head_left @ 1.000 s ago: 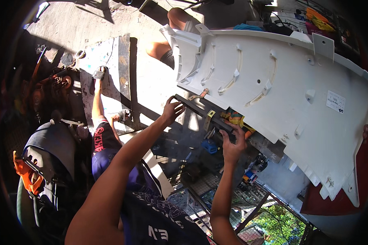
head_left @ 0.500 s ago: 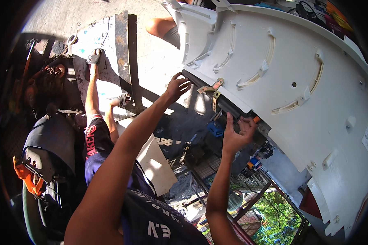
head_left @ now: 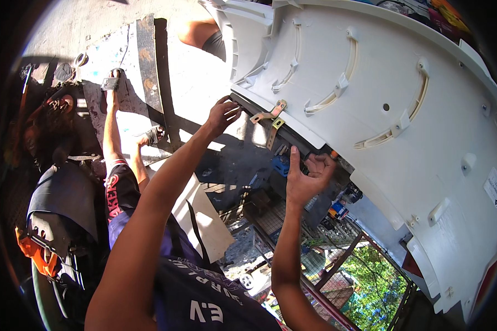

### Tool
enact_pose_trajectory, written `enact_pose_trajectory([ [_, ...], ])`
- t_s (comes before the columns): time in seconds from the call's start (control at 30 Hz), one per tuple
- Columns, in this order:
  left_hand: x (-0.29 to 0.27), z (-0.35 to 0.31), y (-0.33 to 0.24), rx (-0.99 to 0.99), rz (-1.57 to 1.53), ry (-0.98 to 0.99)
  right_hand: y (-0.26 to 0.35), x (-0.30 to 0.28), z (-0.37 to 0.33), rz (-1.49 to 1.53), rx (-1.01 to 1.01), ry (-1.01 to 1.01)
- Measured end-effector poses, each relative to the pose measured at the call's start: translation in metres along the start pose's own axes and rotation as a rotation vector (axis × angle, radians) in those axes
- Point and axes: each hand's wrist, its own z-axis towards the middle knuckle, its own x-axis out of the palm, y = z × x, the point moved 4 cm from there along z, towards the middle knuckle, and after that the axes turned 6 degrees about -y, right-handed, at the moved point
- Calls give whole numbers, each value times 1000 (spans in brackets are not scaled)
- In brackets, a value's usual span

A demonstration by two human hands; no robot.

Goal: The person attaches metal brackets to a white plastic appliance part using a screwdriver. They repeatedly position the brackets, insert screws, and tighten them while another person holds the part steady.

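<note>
A large white molded plastic panel [head_left: 364, 83], with curved slots and raised mounts, fills the upper right. Along its lower left edge runs a dark bar [head_left: 292, 139]. My left hand [head_left: 225, 115] has its fingers bent around the bar's far end. Near the other end, my right hand [head_left: 309, 176] holds the bar with thumb raised and fingers curled; its fingertips are partly hidden. Between the hands, a gold-coloured metal bracket [head_left: 270, 113] is fixed by the panel edge, one leg hanging down. Beside my right fingers shows a small orange piece [head_left: 333, 154].
Another person's bare knee [head_left: 199, 36] shows behind the panel. A stained board [head_left: 116, 55] lies under my sandaled foot [head_left: 111, 81]. At left is a dark curved cover [head_left: 63, 190] with an orange cloth [head_left: 37, 251]. Below right stands a metal mesh frame [head_left: 326, 276] with greenery beyond.
The whole view has shifted, so the panel, bar and both hands sit further left in the picture. My hands keep about the same places along the bar.
</note>
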Motion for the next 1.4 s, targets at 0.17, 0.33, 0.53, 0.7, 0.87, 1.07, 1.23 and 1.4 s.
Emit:
enact_pose_trajectory([
  [0.17,-4,-24,-1,-18,-48,-51,-5,-7,-5,59,115,78],
  [0.33,-33,-80,12,-97,1,-89,22,-48,-21,287,133,151],
  [0.53,-7,-202,-2,-177,107,-41,23,-142,-27,375,76,275],
  [0.7,2,-240,-58,-25,139,202,63,-193,-15,546,-28,224],
  [0.87,19,-262,-205,346,214,204,112,-151,0,910,159,143],
  [1.07,23,-255,-409,602,459,53,177,13,13,1303,439,156],
  [1.23,95,-192,-532,646,227,-116,238,174,63,1184,520,-22],
  [1.4,144,-65,-653,665,241,-259,275,351,202,1342,641,-107],
])
